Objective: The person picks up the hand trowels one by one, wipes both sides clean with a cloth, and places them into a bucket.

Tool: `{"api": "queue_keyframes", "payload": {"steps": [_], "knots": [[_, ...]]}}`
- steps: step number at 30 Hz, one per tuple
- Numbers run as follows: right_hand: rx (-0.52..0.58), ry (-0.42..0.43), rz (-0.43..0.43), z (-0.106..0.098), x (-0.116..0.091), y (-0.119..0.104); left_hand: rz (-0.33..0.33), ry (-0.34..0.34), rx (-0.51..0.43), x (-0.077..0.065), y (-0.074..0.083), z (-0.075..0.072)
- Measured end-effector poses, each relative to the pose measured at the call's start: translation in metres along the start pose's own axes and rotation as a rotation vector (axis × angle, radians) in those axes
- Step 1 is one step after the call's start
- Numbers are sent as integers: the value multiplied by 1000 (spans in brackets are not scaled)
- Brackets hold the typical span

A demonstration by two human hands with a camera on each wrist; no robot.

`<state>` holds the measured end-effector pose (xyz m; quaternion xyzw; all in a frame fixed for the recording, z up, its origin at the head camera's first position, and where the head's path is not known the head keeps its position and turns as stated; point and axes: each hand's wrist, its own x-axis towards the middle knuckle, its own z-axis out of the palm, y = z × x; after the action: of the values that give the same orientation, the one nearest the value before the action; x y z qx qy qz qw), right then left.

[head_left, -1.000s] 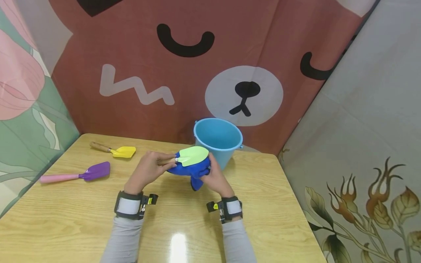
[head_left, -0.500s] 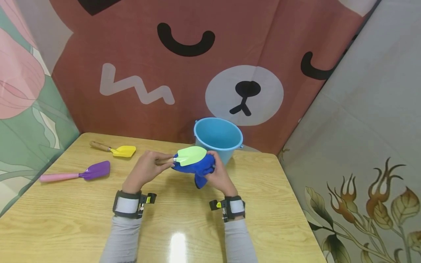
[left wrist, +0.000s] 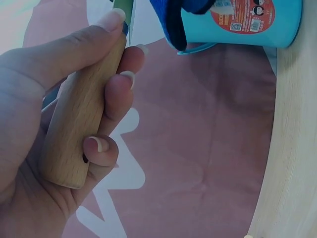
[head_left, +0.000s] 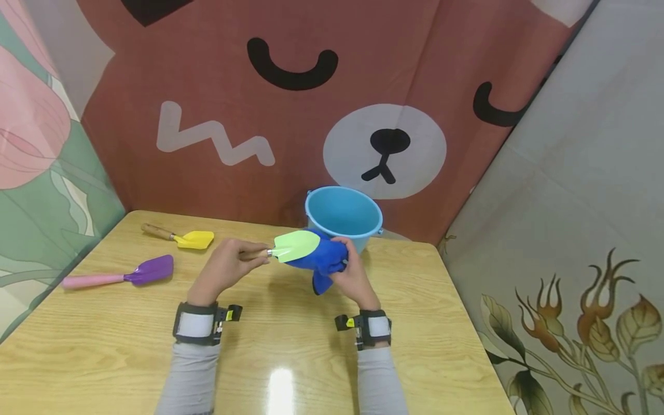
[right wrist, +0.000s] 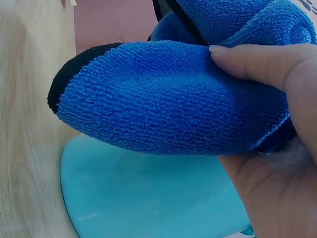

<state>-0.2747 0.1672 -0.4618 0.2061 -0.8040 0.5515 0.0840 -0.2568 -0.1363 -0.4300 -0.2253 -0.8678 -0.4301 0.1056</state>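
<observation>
Left hand [head_left: 222, 270] grips light-green, round-bladed trowel [head_left: 297, 246] by wooden handle [left wrist: 81, 109], likely for control; right hand [head_left: 357, 279] pinches bunched blue terry cloth [right wrist: 158, 101].

Bucket [head_left: 343, 214] set at rear of table [head_left: 425, 323], backdrop [head_left: 290, 127] hung behind; cloth [head_left: 325, 256] held before bucket by right hand [head_left: 355, 276]; trowel [head_left: 284, 248] held by left hand [head_left: 220, 271], its blade seen over cloth's left part; on table's left side, rear shovel [head_left: 183, 238] laid behind front shovel [head_left: 132, 276]

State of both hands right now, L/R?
Left hand: closed, holding the green trowel by its wooden handle.
Right hand: closed, holding the blue cloth.
</observation>
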Motion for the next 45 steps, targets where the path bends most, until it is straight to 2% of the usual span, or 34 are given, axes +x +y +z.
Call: {"api": "queue_keyframes", "payload": {"steps": [9,18,21,27,32,38,45], "knots": [[16,7,-11,-2,-1,2,7,20,-6,-5,-8,-4],[51,-7,-27,4,-1,0,70,75,-54,-5,-5,-3],[57,-25,-11,8,-1,-2,82,73,-73,-3,-3,-1],[51,-78,-1,19,-1,-3,54,55,-95,-3,-1,3],[59,-117,21,27,0,-3,57,49,-108,-2,2,5],[72,-136,-11,30,1,-3,70,47,-109,1,6,9],[86,-147,-35,27,3,-3,56,34,-68,4,6,9]]}}
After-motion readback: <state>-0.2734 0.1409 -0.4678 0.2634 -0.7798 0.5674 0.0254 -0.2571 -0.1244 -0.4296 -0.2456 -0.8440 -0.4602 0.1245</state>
